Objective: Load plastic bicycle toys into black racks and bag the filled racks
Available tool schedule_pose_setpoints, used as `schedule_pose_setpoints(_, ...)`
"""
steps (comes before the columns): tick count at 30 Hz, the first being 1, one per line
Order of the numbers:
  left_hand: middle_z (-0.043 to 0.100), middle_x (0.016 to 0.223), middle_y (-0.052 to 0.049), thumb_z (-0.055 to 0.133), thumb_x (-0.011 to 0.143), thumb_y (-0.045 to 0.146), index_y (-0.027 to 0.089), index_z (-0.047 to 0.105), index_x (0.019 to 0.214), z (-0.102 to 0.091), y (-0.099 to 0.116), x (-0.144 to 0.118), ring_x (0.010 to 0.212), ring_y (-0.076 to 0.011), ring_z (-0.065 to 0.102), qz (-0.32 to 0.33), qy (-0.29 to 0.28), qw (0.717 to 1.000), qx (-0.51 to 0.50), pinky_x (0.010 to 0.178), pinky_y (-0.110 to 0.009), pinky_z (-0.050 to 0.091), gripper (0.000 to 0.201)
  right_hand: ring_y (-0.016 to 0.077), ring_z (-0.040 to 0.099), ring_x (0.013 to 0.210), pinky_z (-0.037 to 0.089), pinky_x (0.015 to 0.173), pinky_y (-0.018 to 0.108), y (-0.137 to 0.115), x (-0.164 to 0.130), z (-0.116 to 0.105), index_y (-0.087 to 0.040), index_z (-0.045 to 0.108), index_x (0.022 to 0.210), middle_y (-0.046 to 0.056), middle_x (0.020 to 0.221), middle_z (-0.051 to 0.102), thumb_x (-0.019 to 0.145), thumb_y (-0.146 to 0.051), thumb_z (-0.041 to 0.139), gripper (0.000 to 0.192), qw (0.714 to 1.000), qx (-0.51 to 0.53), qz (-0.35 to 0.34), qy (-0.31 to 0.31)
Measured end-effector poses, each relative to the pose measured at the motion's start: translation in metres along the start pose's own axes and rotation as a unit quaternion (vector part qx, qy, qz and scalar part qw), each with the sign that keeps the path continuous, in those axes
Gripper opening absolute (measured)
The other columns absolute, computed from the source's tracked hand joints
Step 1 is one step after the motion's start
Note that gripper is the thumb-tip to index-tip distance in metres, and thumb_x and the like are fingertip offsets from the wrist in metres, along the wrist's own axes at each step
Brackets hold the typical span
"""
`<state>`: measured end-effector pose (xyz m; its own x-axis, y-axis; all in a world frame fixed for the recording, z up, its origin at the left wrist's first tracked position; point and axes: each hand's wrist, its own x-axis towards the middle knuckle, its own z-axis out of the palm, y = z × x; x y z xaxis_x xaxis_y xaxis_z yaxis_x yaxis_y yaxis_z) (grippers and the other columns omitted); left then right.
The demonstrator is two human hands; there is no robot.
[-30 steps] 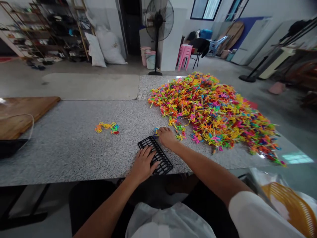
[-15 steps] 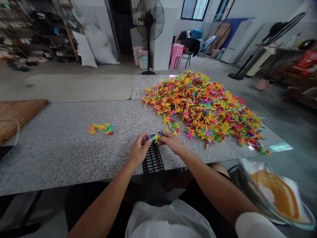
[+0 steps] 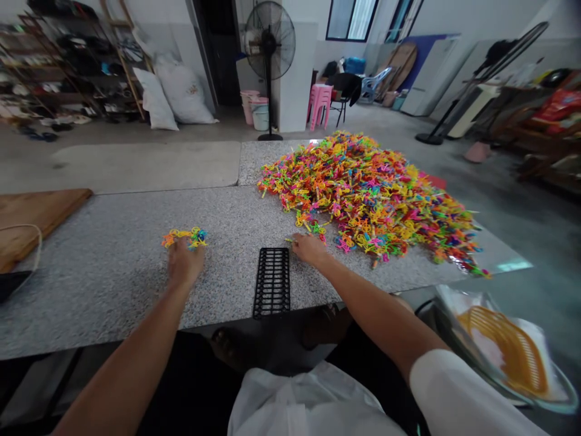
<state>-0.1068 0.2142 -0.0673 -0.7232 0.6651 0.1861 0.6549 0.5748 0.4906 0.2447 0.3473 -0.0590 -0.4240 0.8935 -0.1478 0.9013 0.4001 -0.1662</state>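
My left hand [image 3: 184,264] reaches to the left and rests, fingers down, on a small cluster of coloured plastic pieces [image 3: 198,235] on the granite table [image 3: 104,284]; its fingertips are hidden. My right hand [image 3: 309,249] lies on the table at the near edge of a big heap of coloured plastic pieces [image 3: 367,197], its fingertips by a small yellow piece. A black plastic grid tray [image 3: 272,282] lies flat between my two hands, at the table's front edge, touched by neither.
A wooden board [image 3: 40,209] lies at the table's left end. An orange basket in a clear bag [image 3: 511,351] sits low on my right. Behind the table stand a pedestal fan [image 3: 269,42], white sacks [image 3: 181,91], a pink stool [image 3: 319,103] and shelves.
Both hands held a coloured piece over the black tray half a second ago. My left hand has since moved left to the small cluster; my right hand went down to the heap's edge.
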Motion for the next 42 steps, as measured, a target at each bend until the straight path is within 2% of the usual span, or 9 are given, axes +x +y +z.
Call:
schedule_pose_setpoints(5,0.063,0.152,-0.02,0.057,0.099,0.032,0.013,0.063,0.142,0.024,0.016,-0.049,0.151,-0.0347,0.052,0.147,-0.001,0.988,-0.037,0.131,-0.055,0.041,0.048,0.0311,0.077,0.121,0.058,0.097,0.038,-0.013,-0.004,-0.005,-0.018,0.076,0.135,0.019,0.127,0.08,0.111,-0.022,0.046,0.038,0.997,-0.057,-0.046,-0.038)
schedule_pose_setpoints(9,0.064,0.156,-0.013,0.056,0.104,0.043,0.022,0.071,0.139,0.05,0.032,-0.116,0.149,-0.031,0.055,0.408,-0.166,0.894,-0.076,0.129,-0.055,0.045,0.044,0.032,0.076,0.118,0.059,0.095,0.039,-0.001,-0.019,-0.013,-0.02,0.078,0.134,0.02,0.132,0.076,0.11,-0.021,0.047,0.04,0.992,-0.093,-0.075,-0.045)
schedule_pose_setpoints(11,0.059,0.164,-0.012,0.057,0.105,0.046,0.024,0.071,0.142,0.055,0.038,-0.14,0.155,-0.0316,0.049,0.463,-0.196,0.862,-0.069,0.13,-0.056,0.043,0.046,0.0323,0.076,0.116,0.059,0.094,0.04,0.008,-0.024,-0.017,-0.02,0.079,0.133,0.02,0.135,0.073,0.11,-0.023,0.047,0.04,0.991,-0.106,-0.07,-0.05)
schedule_pose_setpoints(17,0.061,0.161,-0.016,0.057,0.105,0.043,0.022,0.072,0.139,0.059,0.054,-0.178,0.149,-0.0405,0.053,0.367,-0.108,0.924,-0.009,0.128,-0.069,0.039,0.043,0.0292,0.065,0.134,0.05,0.111,0.037,0.023,-0.035,-0.011,-0.016,0.079,0.125,0.018,0.137,0.072,0.11,-0.022,0.05,0.033,0.995,-0.081,-0.062,0.016)
schedule_pose_setpoints(21,0.06,0.16,-0.019,0.06,0.102,0.043,0.019,0.07,0.139,0.064,0.059,-0.185,0.149,-0.0443,0.052,0.307,-0.089,0.947,-0.03,0.126,-0.071,0.04,0.045,0.027,0.072,0.12,0.053,0.103,0.034,0.015,-0.051,0.007,-0.013,0.074,0.129,0.02,0.132,0.074,0.115,-0.036,0.046,0.038,0.994,-0.035,0.057,0.092)
schedule_pose_setpoints(29,0.058,0.163,-0.016,0.055,0.106,0.051,0.019,0.07,0.139,0.054,0.022,-0.137,0.155,-0.0343,0.049,0.395,-0.186,0.895,-0.087,0.131,-0.06,0.042,0.048,0.0269,0.078,0.113,0.055,0.091,0.03,0.02,-0.06,0.022,-0.013,0.077,0.12,0.017,0.117,0.082,0.109,-0.033,0.058,0.03,0.989,0.017,0.144,0.04)
schedule_pose_setpoints(33,0.058,0.164,-0.014,0.053,0.107,0.051,0.023,0.066,0.148,0.054,0.021,-0.145,0.158,-0.0362,0.045,0.411,-0.183,0.892,-0.044,0.132,-0.064,0.037,0.052,0.0235,0.079,0.101,0.055,0.082,0.026,0.021,-0.05,0.018,-0.016,0.077,0.098,0.011,0.103,0.084,0.099,-0.025,0.069,0.012,0.977,0.145,0.156,0.016)
schedule_pose_setpoints(36,0.058,0.164,-0.015,0.052,0.108,0.052,0.023,0.067,0.149,0.057,0.034,-0.161,0.157,-0.0394,0.045,0.395,-0.16,0.904,-0.019,0.132,-0.068,0.035,0.053,0.018,0.075,0.073,0.051,0.062,0.023,0.008,-0.043,0.018,-0.018,0.069,0.089,0.005,0.081,0.079,0.097,-0.026,0.069,0.011,0.918,0.37,0.142,-0.015)
schedule_pose_setpoints(42,0.057,0.164,-0.016,0.053,0.108,0.051,0.024,0.065,0.151,0.058,0.054,-0.175,0.156,-0.0412,0.045,0.377,-0.143,0.915,0.001,0.13,-0.07,0.035,0.052,0.0135,0.073,0.069,0.05,0.054,0.019,-0.032,-0.029,0.02,-0.021,0.061,0.089,0.007,0.09,0.081,0.094,-0.026,0.065,0.008,0.69,0.705,0.114,-0.118)
